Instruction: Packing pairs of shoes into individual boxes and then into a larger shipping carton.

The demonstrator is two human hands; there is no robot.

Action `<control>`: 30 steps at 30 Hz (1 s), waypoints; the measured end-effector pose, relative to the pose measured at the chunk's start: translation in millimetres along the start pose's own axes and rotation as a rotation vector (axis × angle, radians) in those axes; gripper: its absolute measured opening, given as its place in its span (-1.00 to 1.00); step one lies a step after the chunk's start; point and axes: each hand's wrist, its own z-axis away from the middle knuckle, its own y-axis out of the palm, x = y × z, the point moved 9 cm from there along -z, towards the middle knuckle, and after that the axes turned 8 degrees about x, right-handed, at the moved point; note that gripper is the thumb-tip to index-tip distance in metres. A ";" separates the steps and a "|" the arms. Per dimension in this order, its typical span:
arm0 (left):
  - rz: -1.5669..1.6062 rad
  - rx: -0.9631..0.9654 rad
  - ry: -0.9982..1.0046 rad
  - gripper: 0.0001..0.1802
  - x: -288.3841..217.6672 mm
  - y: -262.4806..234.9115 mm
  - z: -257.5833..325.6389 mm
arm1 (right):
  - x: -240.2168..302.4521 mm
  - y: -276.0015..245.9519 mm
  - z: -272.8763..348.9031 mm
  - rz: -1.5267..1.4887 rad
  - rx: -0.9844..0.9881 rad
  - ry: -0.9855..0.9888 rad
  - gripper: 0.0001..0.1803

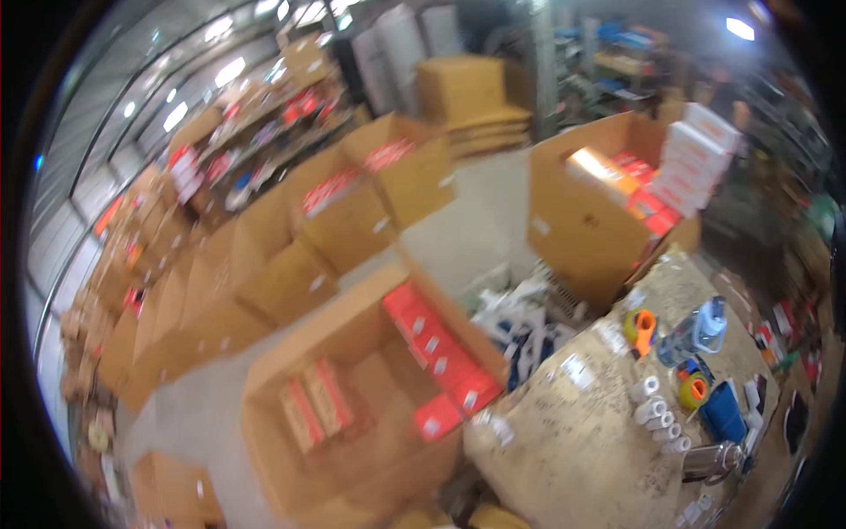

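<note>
Head view: grip of left hand and right hand cannot be told. Open carton (328,331) contains red boxes (441,346) and brown boxes (330,398). It stands beside a worktable (551,445).

One table (546,432); one large open box (352,476) in the foreground; inside it two brown-and-red cartons (302,418), plus red packs (432,339) too blurred to count singly; one open box at the right (573,220), its red contents also uncountable; one white-and-red stack (692,163) over that box; on the table one clear blue bottle (694,335), two tape rolls (644,335) in yellow and orange, at least four white rolls (652,411), one blue container (724,414) and one metal mug (705,462); across the aisle two open boxes showing red goods (346,229); one small carton (176,490) at lower left; one bright lamp (740,29) at upper right.
</note>
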 end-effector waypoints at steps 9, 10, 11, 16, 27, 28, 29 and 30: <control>0.742 0.004 0.060 -0.55 -262.5 357.4 -29.6 | 48.1 98.7 -26.2 0.208 0.440 0.155 -0.66; 0.781 -0.002 0.070 -0.55 -276.0 370.1 -33.0 | 52.4 104.7 -34.9 0.242 0.449 0.161 -0.66; 0.810 -0.011 0.081 -0.55 -282.5 379.0 -34.6 | 67.0 112.8 -46.0 0.279 0.447 0.166 -0.67; 0.817 -0.061 0.107 -0.55 -248.5 406.9 -32.3 | 56.4 148.0 -104.6 0.602 0.551 0.112 -0.74; 0.624 -0.289 0.056 -0.53 6.6 432.8 89.2 | 162.3 243.1 -272.2 1.134 0.654 0.261 -0.54; 0.622 -0.320 0.052 -0.53 23.2 433.3 102.6 | 177.0 255.8 -285.0 1.134 0.790 0.314 -0.56; 0.621 -0.352 0.047 -0.53 38.8 433.6 115.8 | 192.4 268.2 -295.4 1.130 0.925 0.371 -0.58; 0.623 -0.385 0.035 -0.53 57.3 434.9 131.3 | 213.0 278.5 -313.5 1.141 0.920 0.382 -0.68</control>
